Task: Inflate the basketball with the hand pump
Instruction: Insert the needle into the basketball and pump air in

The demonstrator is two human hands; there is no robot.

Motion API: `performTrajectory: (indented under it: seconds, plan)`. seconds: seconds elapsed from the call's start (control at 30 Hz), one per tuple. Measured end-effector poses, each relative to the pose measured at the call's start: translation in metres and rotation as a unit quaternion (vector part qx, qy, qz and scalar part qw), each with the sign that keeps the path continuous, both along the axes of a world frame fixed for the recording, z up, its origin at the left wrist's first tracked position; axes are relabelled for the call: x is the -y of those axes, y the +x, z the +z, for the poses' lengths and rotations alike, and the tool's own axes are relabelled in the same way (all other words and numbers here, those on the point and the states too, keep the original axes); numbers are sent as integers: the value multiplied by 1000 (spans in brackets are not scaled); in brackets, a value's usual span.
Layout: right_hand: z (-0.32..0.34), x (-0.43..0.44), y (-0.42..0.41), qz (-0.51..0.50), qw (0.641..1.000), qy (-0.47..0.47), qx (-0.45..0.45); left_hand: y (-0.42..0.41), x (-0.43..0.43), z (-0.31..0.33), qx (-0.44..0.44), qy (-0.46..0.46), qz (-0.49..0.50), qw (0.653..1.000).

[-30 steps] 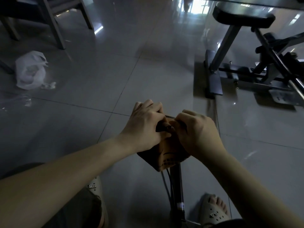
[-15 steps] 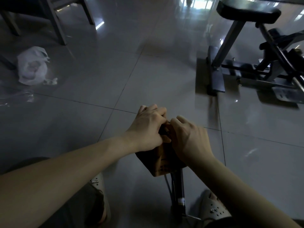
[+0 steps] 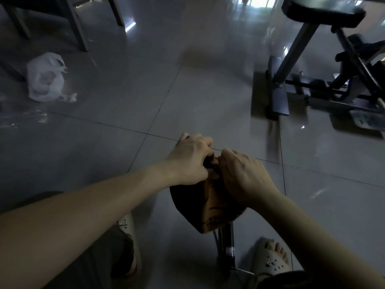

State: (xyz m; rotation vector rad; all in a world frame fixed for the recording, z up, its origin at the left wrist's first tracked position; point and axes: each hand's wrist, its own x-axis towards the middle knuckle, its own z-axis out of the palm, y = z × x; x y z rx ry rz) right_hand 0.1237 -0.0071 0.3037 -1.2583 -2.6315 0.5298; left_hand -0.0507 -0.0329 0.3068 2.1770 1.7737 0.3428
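**A:** where's the basketball (image 3: 208, 207) at, and which way does it run?

**B:** low centre, off the floor (image 3: 187, 90). It's saggy and half-flat, long axis 12 to 6 o'clock, folded top pointing at 12. Matte orange-brown skin, dark print near the bottom. The left hand (image 3: 189, 161) and right hand (image 3: 243, 176) each have their grip clamped on that top fold, fingers curled.

**A:** pump?

**B:** the pump (image 3: 227, 243) is a slim dark tube at 6 o'clock under the ball, between pale holey clogs (image 3: 270, 261) on glossy grey tiles.

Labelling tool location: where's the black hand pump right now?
Head view, bottom centre: the black upright hand pump stands on the grey tiled floor between the pale left sandal and right sandal, directly below the limp orange basketball.
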Motion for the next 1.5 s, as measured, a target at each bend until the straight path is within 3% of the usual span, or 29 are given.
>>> performTrajectory:
  seconds: [0.1,0.27,0.57,0.8,1.03,1.33,1.5]
  plan:
    - [3,4,5,-6,995,-87,-43,-3,2,-3,-72,45,-59,995]
    - [-12,27,1,38,997,1,64,-3,2,-11,-146,67,-107,981]
    - [-45,41,-6,40,998,41,-6,-2,7,-28,-155,11,-110,982]
    - [-52,41,-12,38,999,11,-10,-3,15,-28,-109,-46,-87,989]
    - [-49,44,-18,-14,998,-55,-38,0,13,-39,-108,-21,-81,991]
    - [-59,38,-9,142,986,47,76,-6,15,-51,-99,-87,-76,988]
    - [-62,48,-7,132,989,10,72,-3,22,-59,-106,-124,-92,982]
